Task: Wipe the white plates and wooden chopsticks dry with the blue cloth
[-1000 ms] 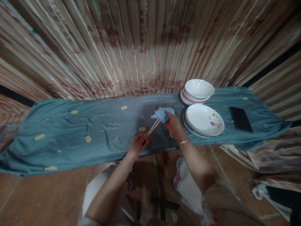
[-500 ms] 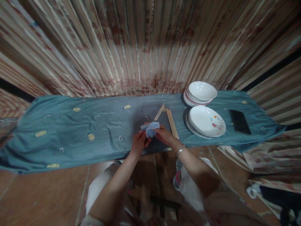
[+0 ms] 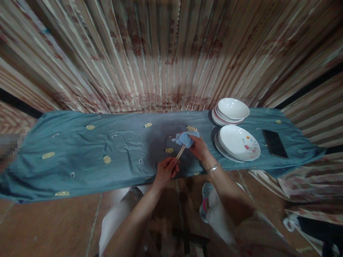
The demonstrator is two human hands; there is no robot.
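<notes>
My left hand (image 3: 166, 169) is closed on the lower end of a few thin wooden chopsticks (image 3: 181, 152), close to the table's front edge. They slant up to the right into a light blue cloth (image 3: 185, 138). My right hand (image 3: 198, 147) grips that cloth, which is bunched around the upper part of the chopsticks. Pale stick tips show just beyond the cloth; whether they belong to the held chopsticks or to others lying on the table, I cannot tell. A bracelet circles my right wrist.
A teal patterned cloth (image 3: 80, 150) covers the long table. Right of my hands stand stacked plates (image 3: 235, 142), with stacked bowls (image 3: 233, 109) behind them. A dark phone (image 3: 275, 143) lies farther right. A pleated curtain (image 3: 160, 64) hangs behind. A pixelated patch covers the left edge.
My hands have moved apart: the right one slid up and right with the cloth, and the left drew down, baring the chopsticks between them. The loose chopsticks are now mostly hidden behind my right hand.
</notes>
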